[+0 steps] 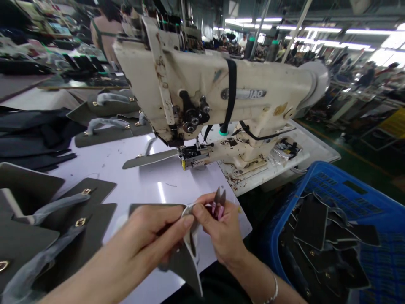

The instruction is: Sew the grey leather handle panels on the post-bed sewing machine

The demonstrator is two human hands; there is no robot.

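Observation:
My left hand [152,236] pinches the top edge of a grey leather bag panel [183,264] that hangs off the front edge of the white table [148,181]. My right hand [221,230] is closed around small thread snips [219,199], blades pointing up, and its thumb meets the left fingers on the panel's edge. Both hands are close together, below the needle area of a cream industrial sewing machine [221,93]. Another grey panel [148,158] lies under the machine's foot.
Grey panels with wrapped handles and gold rings [79,211] lie stacked at left, more [107,122] behind. A blue crate [335,223] with several dark panels stands at right. A person [106,29] works at the far left; other workers sit farther back.

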